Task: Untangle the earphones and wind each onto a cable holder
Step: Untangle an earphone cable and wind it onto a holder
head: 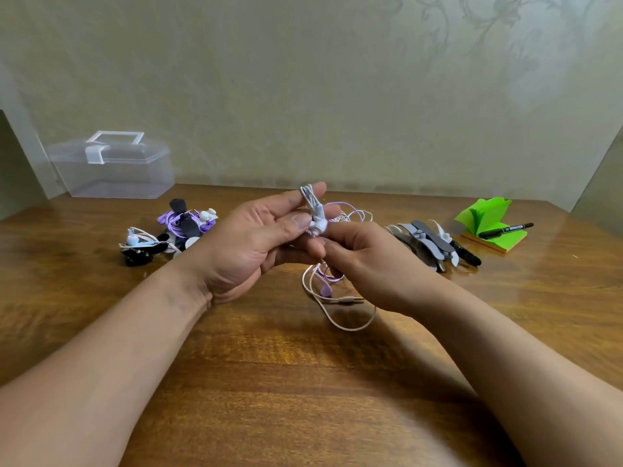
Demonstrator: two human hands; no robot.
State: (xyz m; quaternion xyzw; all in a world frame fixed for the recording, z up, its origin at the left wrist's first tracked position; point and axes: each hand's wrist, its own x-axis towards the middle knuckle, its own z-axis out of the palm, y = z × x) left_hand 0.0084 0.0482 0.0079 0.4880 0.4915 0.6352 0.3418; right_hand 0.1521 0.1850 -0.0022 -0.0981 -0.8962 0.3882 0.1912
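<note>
White earphones (pixel 317 215) half-hidden in left hand (pixel 249 246)

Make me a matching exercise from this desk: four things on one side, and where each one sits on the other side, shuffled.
Things
1. clear plastic box
2. white earphones
3. green sticky notes
4. spare cable holders

Places
A. far right, with a black marker lying on top
B. pinched between the left hand and the right hand
C. back left of the table
D. piled just right of the right hand

Pairs: 1-C, 2-B, 3-A, 4-D
</note>
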